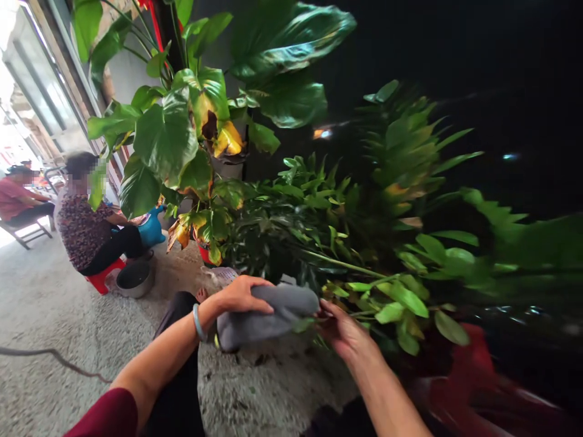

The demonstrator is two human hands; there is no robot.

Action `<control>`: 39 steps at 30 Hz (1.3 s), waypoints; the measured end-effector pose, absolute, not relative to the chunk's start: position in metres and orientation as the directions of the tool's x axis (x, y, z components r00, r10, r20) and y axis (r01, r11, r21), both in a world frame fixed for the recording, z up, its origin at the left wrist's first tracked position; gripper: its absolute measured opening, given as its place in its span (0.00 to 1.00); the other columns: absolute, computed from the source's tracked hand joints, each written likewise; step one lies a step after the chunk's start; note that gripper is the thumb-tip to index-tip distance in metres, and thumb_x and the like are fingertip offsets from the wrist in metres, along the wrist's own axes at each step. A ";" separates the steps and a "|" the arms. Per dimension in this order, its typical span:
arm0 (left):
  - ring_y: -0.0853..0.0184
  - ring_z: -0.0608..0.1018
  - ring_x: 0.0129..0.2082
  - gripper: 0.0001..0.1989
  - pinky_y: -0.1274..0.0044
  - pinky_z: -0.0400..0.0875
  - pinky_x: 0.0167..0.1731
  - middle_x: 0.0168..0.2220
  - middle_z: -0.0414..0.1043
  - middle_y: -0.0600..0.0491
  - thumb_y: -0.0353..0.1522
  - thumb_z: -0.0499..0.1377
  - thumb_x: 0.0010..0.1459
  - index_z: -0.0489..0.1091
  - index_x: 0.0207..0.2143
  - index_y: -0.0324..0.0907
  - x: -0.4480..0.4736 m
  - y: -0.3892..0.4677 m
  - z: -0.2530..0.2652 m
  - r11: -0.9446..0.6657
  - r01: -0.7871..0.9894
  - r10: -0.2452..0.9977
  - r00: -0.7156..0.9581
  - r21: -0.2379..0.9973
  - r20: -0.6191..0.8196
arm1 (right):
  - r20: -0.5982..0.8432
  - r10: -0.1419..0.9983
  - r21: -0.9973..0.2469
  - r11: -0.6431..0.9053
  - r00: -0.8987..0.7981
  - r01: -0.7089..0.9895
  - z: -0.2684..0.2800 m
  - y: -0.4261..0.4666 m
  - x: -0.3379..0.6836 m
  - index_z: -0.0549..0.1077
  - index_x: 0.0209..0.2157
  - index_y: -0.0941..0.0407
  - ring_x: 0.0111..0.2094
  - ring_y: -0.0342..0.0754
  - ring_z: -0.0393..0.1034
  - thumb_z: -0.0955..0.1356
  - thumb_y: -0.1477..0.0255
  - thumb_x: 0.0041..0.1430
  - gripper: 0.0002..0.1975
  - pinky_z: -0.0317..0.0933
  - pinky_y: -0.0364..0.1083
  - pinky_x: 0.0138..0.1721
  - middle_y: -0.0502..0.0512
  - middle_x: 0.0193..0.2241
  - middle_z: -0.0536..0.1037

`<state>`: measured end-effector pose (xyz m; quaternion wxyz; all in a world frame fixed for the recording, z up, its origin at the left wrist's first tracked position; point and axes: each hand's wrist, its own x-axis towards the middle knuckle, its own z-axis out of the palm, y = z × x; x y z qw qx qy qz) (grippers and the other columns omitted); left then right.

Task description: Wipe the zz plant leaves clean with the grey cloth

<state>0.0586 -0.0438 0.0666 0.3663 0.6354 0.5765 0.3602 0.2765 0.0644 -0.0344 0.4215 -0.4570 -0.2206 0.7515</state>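
Note:
My left hand (243, 296) is wrapped over a long grey thing (277, 306) with a soft, fabric-like surface and rounded end, perhaps a shoe or a folded cloth; its kind is unclear. A pale bracelet (198, 322) circles my left wrist. At the right end of the grey thing is my right hand (344, 332), its fingers curled in a pinch. Whatever those fingers hold is blurred and partly hidden. Green leaves (396, 300) of a potted plant hang just beyond my right hand, and a small leaf-like green patch shows beside the grey thing.
Dense potted plants (166, 139) stand in front, some leaves yellowed. A person (86, 224) sits on a red stool (105, 277) at left, beside a grey basin (135, 279). Another person (20, 197) sits farther back. A hose or cable (54, 355) crosses the concrete floor (40, 394). A red object (471, 364) lies at right.

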 end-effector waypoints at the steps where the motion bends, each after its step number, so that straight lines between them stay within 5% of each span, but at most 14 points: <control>1: 0.57 0.78 0.43 0.25 0.71 0.71 0.46 0.41 0.79 0.53 0.34 0.70 0.42 0.78 0.47 0.43 0.058 -0.053 0.074 -0.076 0.443 0.991 0.135 0.893 0.017 | -0.505 0.834 -0.717 -0.550 -0.225 -0.428 -0.035 0.065 0.278 0.69 0.22 0.54 0.15 0.45 0.67 0.74 0.77 0.45 0.10 0.61 0.41 0.14 0.46 0.15 0.73; 4: 0.56 0.77 0.46 0.26 0.71 0.70 0.48 0.44 0.78 0.52 0.36 0.71 0.43 0.77 0.48 0.43 0.058 -0.055 0.117 -0.195 0.327 0.976 0.158 0.925 0.150 | -0.499 0.833 -0.721 -0.552 -0.239 -0.419 -0.034 0.065 0.281 0.70 0.24 0.53 0.15 0.45 0.68 0.73 0.77 0.45 0.09 0.65 0.43 0.17 0.47 0.17 0.75; 10: 0.57 0.76 0.48 0.29 0.69 0.69 0.50 0.49 0.76 0.48 0.36 0.66 0.49 0.71 0.55 0.40 0.068 0.012 0.152 -0.423 0.269 0.850 -0.211 0.865 0.482 | -0.441 0.873 -0.745 -0.485 -0.207 -0.457 -0.027 0.060 0.278 0.71 0.25 0.54 0.15 0.43 0.67 0.75 0.76 0.42 0.10 0.67 0.43 0.18 0.46 0.17 0.75; 12: 0.57 0.76 0.48 0.27 0.69 0.67 0.52 0.49 0.76 0.48 0.33 0.67 0.47 0.73 0.52 0.40 0.070 0.022 0.129 -0.327 0.424 0.876 -0.200 0.845 0.440 | -0.469 0.868 -0.759 -0.489 -0.160 -0.430 -0.028 0.059 0.274 0.70 0.24 0.54 0.14 0.43 0.66 0.75 0.76 0.41 0.10 0.65 0.42 0.15 0.46 0.17 0.75; 15: 0.57 0.78 0.44 0.23 0.71 0.70 0.48 0.42 0.79 0.51 0.31 0.70 0.41 0.78 0.44 0.43 0.067 0.009 0.092 -0.151 0.620 0.987 0.048 0.770 0.155 | -0.502 0.857 -0.769 -0.504 -0.118 -0.394 -0.034 0.061 0.273 0.70 0.23 0.54 0.12 0.43 0.64 0.75 0.76 0.41 0.10 0.61 0.41 0.12 0.46 0.15 0.74; 18: 0.59 0.79 0.39 0.22 0.73 0.72 0.42 0.37 0.80 0.55 0.34 0.71 0.41 0.79 0.43 0.46 0.057 -0.018 0.090 -0.121 0.612 0.961 0.270 0.781 -0.064 | -0.520 0.850 -0.771 -0.511 -0.088 -0.381 -0.039 0.063 0.275 0.70 0.23 0.54 0.10 0.42 0.61 0.74 0.77 0.41 0.10 0.58 0.40 0.10 0.44 0.13 0.71; 21: 0.59 0.78 0.43 0.24 0.73 0.71 0.44 0.41 0.79 0.53 0.36 0.70 0.44 0.78 0.47 0.44 0.053 -0.027 0.128 -0.214 0.437 0.959 0.263 0.874 0.103 | -0.515 0.849 -0.768 -0.518 -0.117 -0.376 -0.039 0.062 0.279 0.71 0.24 0.55 0.12 0.42 0.64 0.75 0.77 0.41 0.09 0.59 0.39 0.11 0.46 0.15 0.74; 26: 0.58 0.77 0.48 0.26 0.72 0.70 0.48 0.48 0.76 0.49 0.35 0.67 0.50 0.73 0.53 0.42 0.062 0.011 0.168 -0.446 0.228 0.858 -0.167 0.866 0.486 | -0.515 0.836 -0.749 -0.545 -0.187 -0.376 -0.033 0.060 0.280 0.72 0.24 0.55 0.16 0.46 0.71 0.76 0.78 0.42 0.10 0.65 0.42 0.15 0.50 0.18 0.77; 29: 0.57 0.76 0.48 0.26 0.70 0.69 0.50 0.49 0.77 0.49 0.33 0.66 0.49 0.73 0.52 0.40 0.067 0.027 0.136 -0.344 0.373 0.866 -0.229 0.862 0.444 | -0.523 0.830 -0.737 -0.554 -0.193 -0.387 -0.031 0.060 0.278 0.71 0.23 0.55 0.18 0.47 0.72 0.75 0.79 0.44 0.09 0.68 0.43 0.17 0.50 0.18 0.77; 32: 0.55 0.77 0.45 0.24 0.69 0.69 0.48 0.43 0.79 0.49 0.31 0.69 0.42 0.78 0.46 0.40 0.065 0.009 0.096 -0.162 0.565 0.982 0.012 0.809 0.189 | -0.524 0.829 -0.726 -0.555 -0.197 -0.406 -0.032 0.060 0.277 0.71 0.23 0.55 0.18 0.46 0.72 0.72 0.80 0.47 0.08 0.68 0.43 0.17 0.49 0.18 0.77; 35: 0.57 0.79 0.41 0.24 0.71 0.72 0.42 0.39 0.80 0.52 0.34 0.70 0.42 0.79 0.44 0.42 0.055 -0.025 0.092 -0.103 0.546 0.961 0.272 0.831 -0.059 | -0.524 0.829 -0.717 -0.554 -0.197 -0.423 -0.034 0.060 0.278 0.71 0.23 0.54 0.15 0.45 0.68 0.72 0.80 0.46 0.08 0.66 0.42 0.16 0.47 0.15 0.74; 39: 0.58 0.78 0.45 0.27 0.73 0.70 0.46 0.44 0.78 0.51 0.36 0.70 0.43 0.77 0.48 0.43 0.040 -0.033 0.136 -0.218 0.306 0.971 0.165 0.927 0.173 | -0.521 0.828 -0.711 -0.555 -0.207 -0.432 -0.034 0.060 0.282 0.72 0.24 0.55 0.16 0.45 0.70 0.73 0.80 0.46 0.08 0.65 0.41 0.15 0.49 0.18 0.77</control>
